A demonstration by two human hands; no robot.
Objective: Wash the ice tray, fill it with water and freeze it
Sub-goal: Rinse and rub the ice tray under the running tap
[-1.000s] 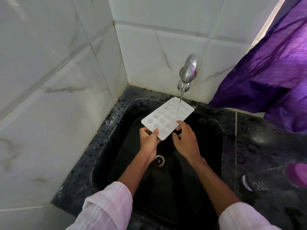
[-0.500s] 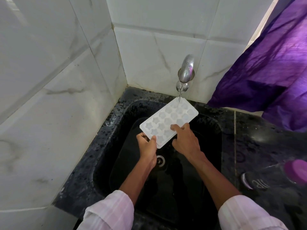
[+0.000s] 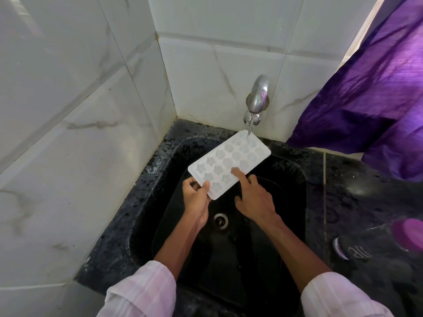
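Over a black speckled sink (image 3: pixel 151 170), set in a corner of white marbled tiles (image 3: pixel 75 138), a person holds a white ice tray (image 3: pixel 231 160), seen from above. The left hand (image 3: pixel 198 200) grips the tray's near corner with the thumb on top; its fingers are hidden beneath. The tray's far end sits under a thin stream of water (image 3: pixel 249 130) from a steel wall tap (image 3: pixel 257 94). The right hand (image 3: pixel 257 200) is loose, forefinger stretched onto the moulded cells and thumb clear of the tray; its other fingers are hard to make out. Below the hands, the drain (image 3: pixel 220 220) shows in open basin. Pale sleeves (image 3: pixel 142 291) are cut off at the bottom edge. Rightward, on the dark surface (image 3: pixel 343 179), lies a blurred bottle (image 3: pixel 357 250) with a purple cap. A purple curtain (image 3: pixel 377 94) runs off the right edge.
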